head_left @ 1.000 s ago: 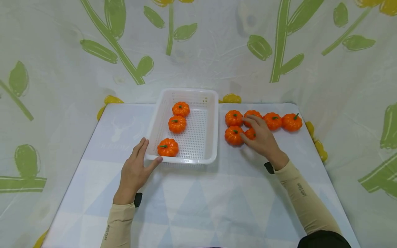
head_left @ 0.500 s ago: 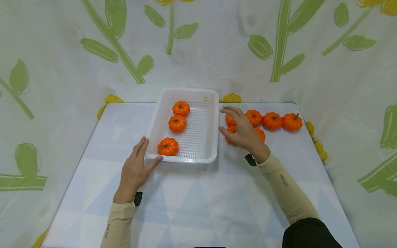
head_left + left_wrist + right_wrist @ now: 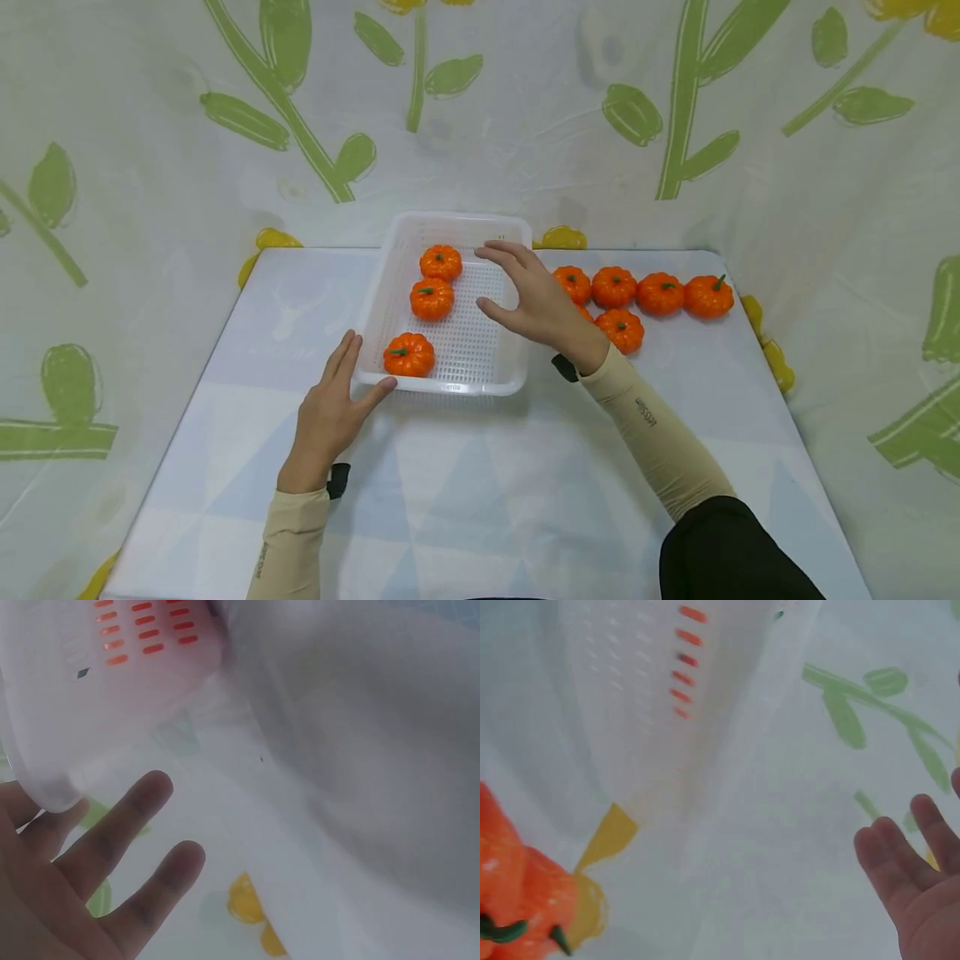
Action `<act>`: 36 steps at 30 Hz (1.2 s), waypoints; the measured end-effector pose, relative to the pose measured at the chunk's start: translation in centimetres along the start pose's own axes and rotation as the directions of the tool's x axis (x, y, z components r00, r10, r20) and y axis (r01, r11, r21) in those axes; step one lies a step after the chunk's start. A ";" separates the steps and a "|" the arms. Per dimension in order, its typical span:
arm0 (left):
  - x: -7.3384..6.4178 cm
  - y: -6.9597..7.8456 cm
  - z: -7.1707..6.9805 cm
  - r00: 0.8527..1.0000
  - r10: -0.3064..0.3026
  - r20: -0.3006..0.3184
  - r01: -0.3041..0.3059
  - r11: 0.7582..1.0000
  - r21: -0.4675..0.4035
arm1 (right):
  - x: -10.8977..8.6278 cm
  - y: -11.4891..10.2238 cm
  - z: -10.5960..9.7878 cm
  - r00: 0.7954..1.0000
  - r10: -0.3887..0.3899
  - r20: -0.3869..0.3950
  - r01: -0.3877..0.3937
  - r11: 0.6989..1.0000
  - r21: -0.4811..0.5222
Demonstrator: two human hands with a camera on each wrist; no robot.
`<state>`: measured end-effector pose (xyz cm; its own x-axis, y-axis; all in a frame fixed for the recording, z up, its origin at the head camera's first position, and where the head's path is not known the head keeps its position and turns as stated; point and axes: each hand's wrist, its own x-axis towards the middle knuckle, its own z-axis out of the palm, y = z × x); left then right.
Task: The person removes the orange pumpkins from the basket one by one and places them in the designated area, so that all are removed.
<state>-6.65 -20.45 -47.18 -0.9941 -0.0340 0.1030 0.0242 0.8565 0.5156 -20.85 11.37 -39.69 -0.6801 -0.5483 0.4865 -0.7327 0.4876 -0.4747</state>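
A white plastic basket (image 3: 517, 367) stands at the back of the table, with three small orange pumpkins (image 3: 431, 298) inside along its left half. My left hand (image 3: 330, 425) touches the basket's front left corner, thumb at the front rim and straight fingers along the left side. In the left wrist view, spread fingers (image 3: 112, 836) show beside the basket wall. Over the basket's right side hovers my right hand (image 3: 536, 300), fingers apart and holding nothing visible. Right of the basket sit several more pumpkins (image 3: 621, 330) in two rows; my right hand and wrist partly hide the nearest ones.
A pale cloth with blue triangles covers the table (image 3: 480, 492). Behind it hangs a light curtain (image 3: 517, 108) printed with green leaves and yellow flowers, close to the basket's back edge.
My right hand has moved left from above the loose pumpkins to over the basket's right side, its fingers still spread. The left hand stays at the basket's corner. No pumpkin has visibly moved.
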 end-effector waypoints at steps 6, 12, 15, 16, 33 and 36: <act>-0.1 0.1 0.0 1.000 -0.015 0.019 0.015 1.000 -0.006 | 2.7 -1.3 1.0 0.993 -0.034 0.117 0.035 0.999 -0.005; -0.3 0.1 -0.1 0.999 -0.026 0.033 0.027 0.999 -0.025 | 5.1 -2.1 2.9 0.986 -0.088 0.140 0.091 0.996 -0.012; -0.3 0.1 0.0 0.999 -0.024 0.032 0.025 0.999 -0.037 | 6.1 -2.5 3.9 0.982 -0.103 0.159 0.101 0.995 0.022; -0.3 0.1 0.0 0.999 -0.024 0.033 0.025 0.999 -0.043 | 6.3 -2.6 4.3 0.979 -0.102 0.178 0.096 0.995 0.041; -0.2 0.0 0.4 1.000 -0.011 0.026 0.013 0.996 -0.087 | 6.3 -2.5 8.8 0.779 -0.058 0.624 0.011 0.997 0.079; -0.1 0.0 0.4 1.000 -0.005 0.021 0.007 0.996 -0.088 | 6.1 -2.5 9.6 0.727 -0.066 0.683 0.007 0.996 0.088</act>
<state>-6.58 -20.28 -47.55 -0.9962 -0.0273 0.0821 0.0265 0.8074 0.5894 -22.93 0.32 -42.61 -0.4306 -0.8951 -0.1159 -0.7327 0.4216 -0.5342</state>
